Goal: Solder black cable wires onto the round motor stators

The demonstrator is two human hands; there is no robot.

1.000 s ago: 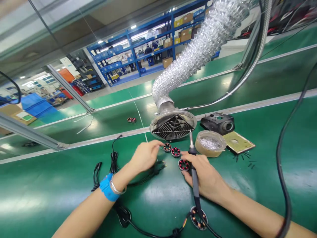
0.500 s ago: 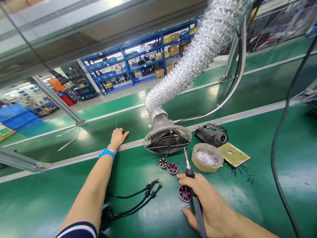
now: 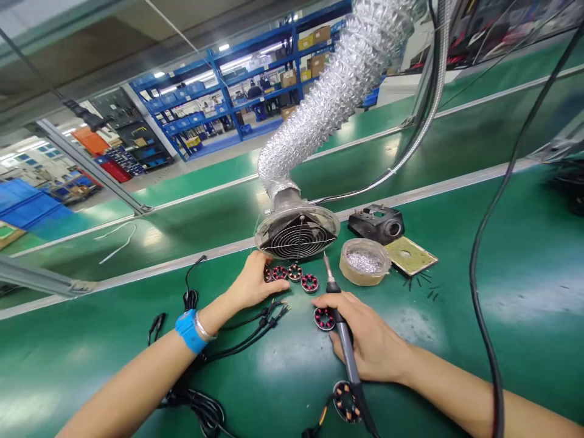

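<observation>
Red-wound, a stator (image 3: 279,278) is half-encircled by the left hand (image 3: 249,285) near the far edge of the desk (image 3: 255,371); whether it is pinched cannot be told. By the right hand (image 3: 371,337), a soldering iron (image 3: 347,353) is clasped, another stator (image 3: 318,318) at its fingertips.

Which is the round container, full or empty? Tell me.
Not empty: silvery material shows inside the round container. Cannot tell how deep it runs.

Crinkled metallic duct (image 3: 319,97), glossy green tabletop (image 3: 438,365)
</observation>
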